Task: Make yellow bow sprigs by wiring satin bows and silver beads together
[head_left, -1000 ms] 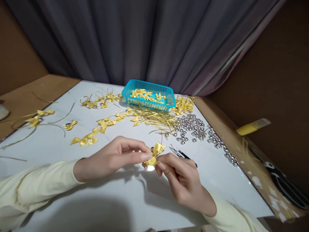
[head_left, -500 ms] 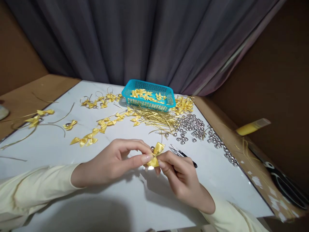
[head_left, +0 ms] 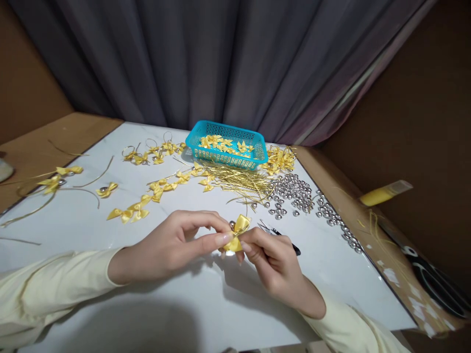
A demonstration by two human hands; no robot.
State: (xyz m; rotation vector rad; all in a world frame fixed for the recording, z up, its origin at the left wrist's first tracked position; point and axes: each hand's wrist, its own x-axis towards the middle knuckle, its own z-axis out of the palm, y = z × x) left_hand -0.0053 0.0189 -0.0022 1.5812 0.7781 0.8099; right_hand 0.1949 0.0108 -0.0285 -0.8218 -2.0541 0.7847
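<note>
My left hand [head_left: 176,245] pinches a yellow ribbon bow [head_left: 242,224] between thumb and fingers above the white tabletop. A small silver bell [head_left: 232,225] shows at the bow's upper left, beside my fingertips. Thin gold cord [head_left: 237,234] crosses the bow's middle. My right hand [head_left: 274,260] is closed at the bow's right side, thumb and index finger pinched at the end of that cord; the exact spot is partly hidden by the fingers. Just beyond my right hand lie small black-handled snips [head_left: 275,231], partly covered by it.
A turquoise basket [head_left: 228,162] with yellow bows stands at the back. Before it lie gold cord pieces [head_left: 239,181], and right of them silver bells [head_left: 294,191]. More bows [head_left: 156,189] line the left. Large scissors [head_left: 434,282] and a yellow tube [head_left: 386,193] are at the right.
Both hands stay at the bow. My right hand has shifted slightly, its wrist a little to the left, and the bow has tilted up very slightly.
</note>
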